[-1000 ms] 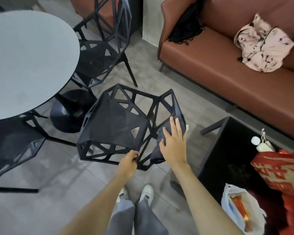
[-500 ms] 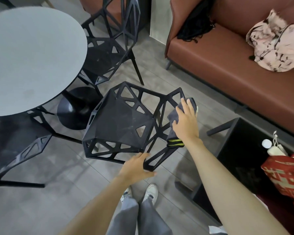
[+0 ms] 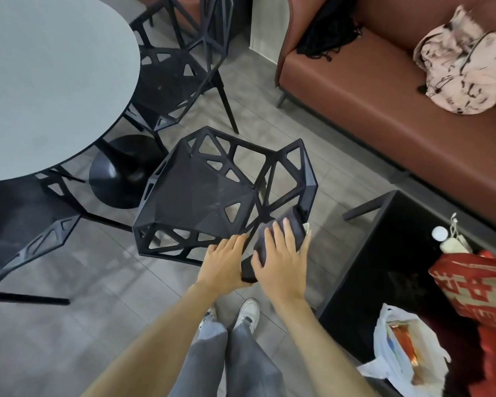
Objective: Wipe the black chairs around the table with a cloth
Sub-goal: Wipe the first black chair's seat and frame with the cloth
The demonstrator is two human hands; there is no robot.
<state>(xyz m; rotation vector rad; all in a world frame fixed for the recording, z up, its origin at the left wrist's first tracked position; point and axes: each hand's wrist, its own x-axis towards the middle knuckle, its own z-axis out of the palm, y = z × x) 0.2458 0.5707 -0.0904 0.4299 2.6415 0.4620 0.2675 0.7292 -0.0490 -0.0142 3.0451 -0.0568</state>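
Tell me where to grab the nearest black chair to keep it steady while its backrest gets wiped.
Grip the top bar of the nearest chair's backrest, coming from behind and above, where the left hand now rests. The open lattice leaves thin bars that fingers can wrap, and that spot sits beside the cloth under the right hand, so it likely braces against the wiping push.

My right hand is covering most of the cloth, and the chair rim under it is hiding from me. The frame's left edge is cutting off the worktop; the right edge is clipping the red bag.
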